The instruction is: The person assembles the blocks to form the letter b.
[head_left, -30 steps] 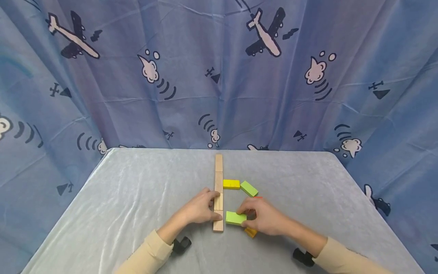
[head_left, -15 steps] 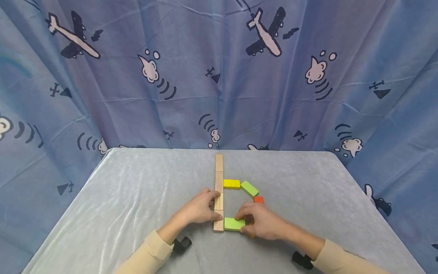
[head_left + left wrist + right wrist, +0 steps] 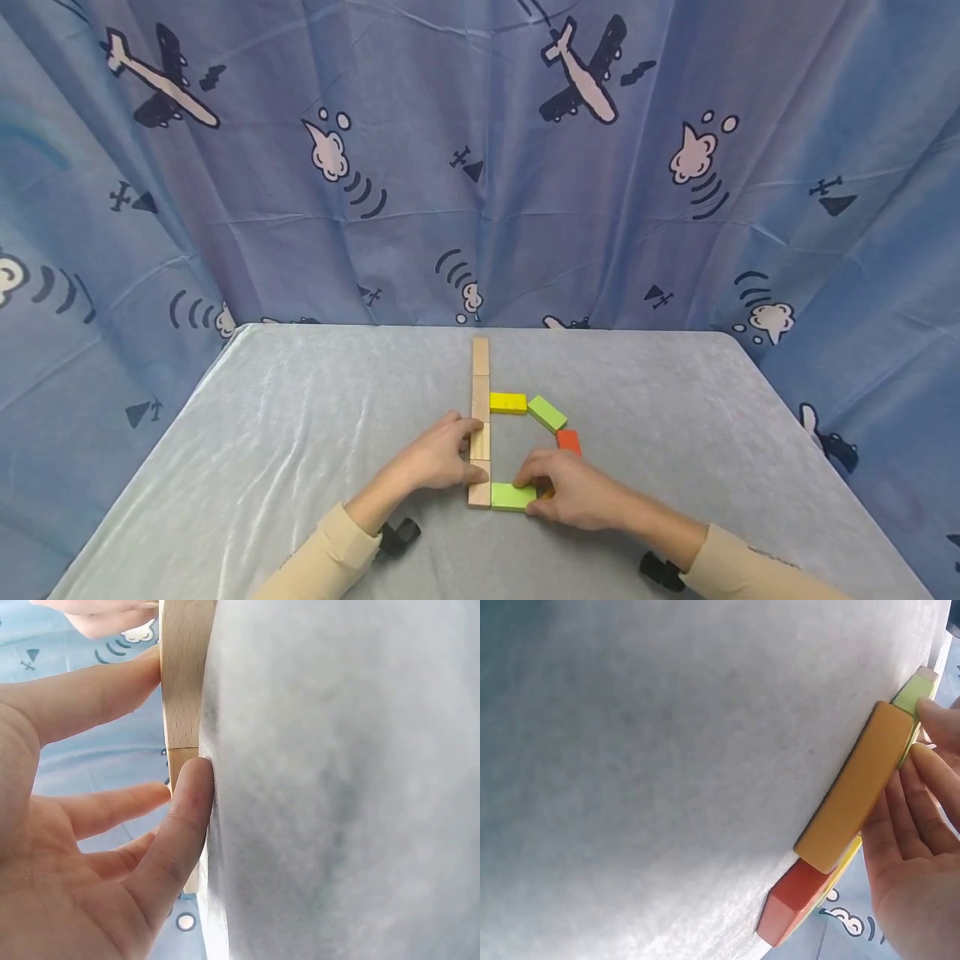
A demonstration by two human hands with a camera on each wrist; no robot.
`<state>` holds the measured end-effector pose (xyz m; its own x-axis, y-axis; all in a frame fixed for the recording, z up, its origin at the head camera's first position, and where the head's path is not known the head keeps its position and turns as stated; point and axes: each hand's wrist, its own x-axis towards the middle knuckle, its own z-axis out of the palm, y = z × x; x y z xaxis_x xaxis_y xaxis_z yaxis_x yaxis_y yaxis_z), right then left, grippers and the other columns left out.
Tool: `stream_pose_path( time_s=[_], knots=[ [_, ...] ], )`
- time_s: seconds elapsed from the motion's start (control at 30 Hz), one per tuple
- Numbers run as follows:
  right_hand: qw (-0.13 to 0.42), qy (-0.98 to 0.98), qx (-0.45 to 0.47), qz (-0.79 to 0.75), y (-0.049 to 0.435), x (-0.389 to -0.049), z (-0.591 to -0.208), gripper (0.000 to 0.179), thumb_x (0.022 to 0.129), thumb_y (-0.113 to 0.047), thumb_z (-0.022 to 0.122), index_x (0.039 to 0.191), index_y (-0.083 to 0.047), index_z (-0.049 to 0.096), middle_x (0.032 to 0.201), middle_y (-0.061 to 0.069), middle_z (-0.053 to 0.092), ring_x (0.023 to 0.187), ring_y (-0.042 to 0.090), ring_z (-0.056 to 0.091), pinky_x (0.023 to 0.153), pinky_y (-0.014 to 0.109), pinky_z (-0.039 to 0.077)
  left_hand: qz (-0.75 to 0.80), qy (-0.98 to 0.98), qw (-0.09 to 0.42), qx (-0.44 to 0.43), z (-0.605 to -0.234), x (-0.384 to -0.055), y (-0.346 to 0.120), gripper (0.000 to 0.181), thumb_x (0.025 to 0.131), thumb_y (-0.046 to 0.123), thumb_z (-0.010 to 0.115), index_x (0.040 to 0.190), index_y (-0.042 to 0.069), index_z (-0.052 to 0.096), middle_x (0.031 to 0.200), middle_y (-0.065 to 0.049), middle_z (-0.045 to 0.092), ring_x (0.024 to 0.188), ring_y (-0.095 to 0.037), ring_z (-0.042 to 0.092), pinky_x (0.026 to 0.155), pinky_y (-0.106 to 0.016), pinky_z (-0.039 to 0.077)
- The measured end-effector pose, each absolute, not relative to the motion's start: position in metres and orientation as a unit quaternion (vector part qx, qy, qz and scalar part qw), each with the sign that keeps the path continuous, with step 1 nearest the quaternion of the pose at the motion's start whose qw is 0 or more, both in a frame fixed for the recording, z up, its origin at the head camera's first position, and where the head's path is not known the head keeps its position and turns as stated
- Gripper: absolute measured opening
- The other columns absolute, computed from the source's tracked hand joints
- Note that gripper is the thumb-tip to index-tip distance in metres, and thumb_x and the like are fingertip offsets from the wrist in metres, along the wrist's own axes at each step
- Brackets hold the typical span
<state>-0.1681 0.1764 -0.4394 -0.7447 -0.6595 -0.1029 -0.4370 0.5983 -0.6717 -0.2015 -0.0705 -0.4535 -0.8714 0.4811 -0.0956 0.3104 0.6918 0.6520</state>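
Observation:
My right hand [image 3: 577, 490] pinches a light green wooden block [image 3: 512, 497] between thumb and fingers. The block lies flat, its left end against the lower end of a straight row of plain wooden blocks [image 3: 481, 396]. My left hand [image 3: 438, 454] rests against that row from the left, thumb and fingertips on its pieces. To the right, a yellow block [image 3: 508, 403], another green block [image 3: 547, 413] and a red block [image 3: 568, 442] form a curve. An orange block [image 3: 855, 787] shows between red and held green in the right wrist view; from the head my right hand mostly covers it.
Pale grey velvety cloth [image 3: 315, 400] covers the table under the blocks. Behind it hangs a blue curtain [image 3: 420, 167] with printed planes. Black wrist devices [image 3: 399, 536] sit by both beige sleeves.
My right hand has drawn the green block toward me and slightly left, up against the row's lower end. The red block has come into fuller view. My left hand has stayed still.

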Motion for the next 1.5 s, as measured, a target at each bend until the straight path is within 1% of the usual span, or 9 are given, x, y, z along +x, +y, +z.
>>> stream_pose_path(
  time_s=[0.17, 0.27, 0.4, 0.5, 0.67, 0.8, 1.0, 1.27, 1.5],
  knots=[
    [0.171, 0.881, -0.313, -0.311, 0.176, -0.167, -0.44, 0.026, 0.083, -0.013, 0.083, 0.108, -0.015, 0.077, 0.102, -0.013, 0.065, 0.09, 0.004, 0.059, 0.078, 0.028, 0.052, 0.327, 0.91, 0.131, 0.217, -0.454, -0.201, -0.07, 0.074, 0.077, 0.027, 0.087, 0.141, 0.004, 0.057, 0.111, -0.004, 0.056, 0.1, -0.018, 0.059, 0.083, -0.035, 0.049],
    [0.17, 0.882, -0.306, -0.316, 0.177, -0.166, -0.437, 0.025, 0.085, -0.015, 0.082, 0.109, -0.014, 0.075, 0.103, -0.012, 0.065, 0.094, 0.007, 0.06, 0.082, 0.03, 0.052, 0.33, 0.909, 0.132, 0.216, -0.454, -0.201, -0.07, 0.074, 0.078, 0.027, 0.087, 0.141, 0.004, 0.057, 0.111, -0.004, 0.056, 0.1, -0.019, 0.058, 0.082, -0.035, 0.049],
    [0.144, 0.893, -0.3, -0.303, 0.182, -0.165, -0.432, 0.023, 0.087, -0.016, 0.08, 0.109, -0.013, 0.075, 0.105, -0.008, 0.066, 0.099, 0.012, 0.061, 0.088, 0.034, 0.051, 0.332, 0.909, 0.133, 0.215, -0.455, -0.202, -0.07, 0.074, 0.078, 0.027, 0.087, 0.141, 0.004, 0.056, 0.112, -0.005, 0.056, 0.101, -0.02, 0.059, 0.082, -0.035, 0.05],
    [0.116, 0.903, -0.304, -0.279, 0.189, -0.163, -0.428, 0.024, 0.087, -0.018, 0.08, 0.11, -0.012, 0.075, 0.107, -0.007, 0.066, 0.101, 0.015, 0.061, 0.089, 0.037, 0.051, 0.333, 0.908, 0.133, 0.215, -0.455, -0.202, -0.071, 0.074, 0.078, 0.027, 0.087, 0.141, 0.003, 0.056, 0.111, -0.005, 0.056, 0.102, -0.021, 0.059, 0.082, -0.036, 0.05],
    [0.094, 0.916, -0.305, -0.244, 0.198, -0.161, -0.424, 0.024, 0.087, -0.022, 0.081, 0.109, -0.014, 0.075, 0.108, -0.009, 0.065, 0.098, 0.014, 0.061, 0.088, 0.039, 0.051, 0.333, 0.908, 0.133, 0.216, -0.454, -0.202, -0.071, 0.075, 0.078, 0.026, 0.087, 0.142, 0.003, 0.055, 0.111, -0.006, 0.055, 0.101, -0.02, 0.058, 0.082, -0.036, 0.05],
    [0.099, 0.925, -0.291, -0.225, 0.204, -0.158, -0.424, 0.028, 0.084, -0.027, 0.084, 0.107, -0.016, 0.075, 0.104, -0.011, 0.062, 0.093, 0.011, 0.056, 0.083, 0.035, 0.05, 0.331, 0.909, 0.133, 0.217, -0.454, -0.202, -0.071, 0.075, 0.078, 0.027, 0.087, 0.142, 0.003, 0.056, 0.11, -0.005, 0.055, 0.098, -0.019, 0.056, 0.08, -0.035, 0.049],
    [0.096, 0.929, -0.293, -0.203, 0.212, -0.154, -0.431, 0.036, 0.078, -0.036, 0.088, 0.107, -0.018, 0.076, 0.104, -0.013, 0.057, 0.092, 0.007, 0.05, 0.078, 0.029, 0.049, 0.327, 0.909, 0.131, 0.221, -0.454, -0.202, -0.071, 0.074, 0.079, 0.027, 0.087, 0.142, 0.003, 0.056, 0.11, -0.005, 0.055, 0.096, -0.018, 0.055, 0.08, -0.033, 0.048],
    [0.065, 0.94, -0.287, -0.175, 0.208, -0.153, -0.436, 0.033, 0.079, -0.039, 0.087, 0.103, -0.019, 0.076, 0.101, -0.015, 0.056, 0.089, 0.005, 0.047, 0.074, 0.026, 0.047, 0.33, 0.908, 0.129, 0.222, -0.455, -0.203, -0.071, 0.075, 0.078, 0.027, 0.087, 0.142, 0.002, 0.055, 0.112, -0.007, 0.056, 0.099, -0.019, 0.057, 0.082, -0.035, 0.049],
    [0.054, 0.944, -0.279, -0.168, 0.208, -0.153, -0.438, 0.032, 0.08, -0.038, 0.087, 0.103, -0.019, 0.076, 0.101, -0.014, 0.057, 0.088, 0.005, 0.048, 0.075, 0.027, 0.048, 0.335, 0.905, 0.133, 0.226, -0.454, -0.202, -0.073, 0.074, 0.079, 0.027, 0.087, 0.141, 0.002, 0.055, 0.112, -0.007, 0.056, 0.101, -0.021, 0.059, 0.082, -0.035, 0.05]
  ],
)
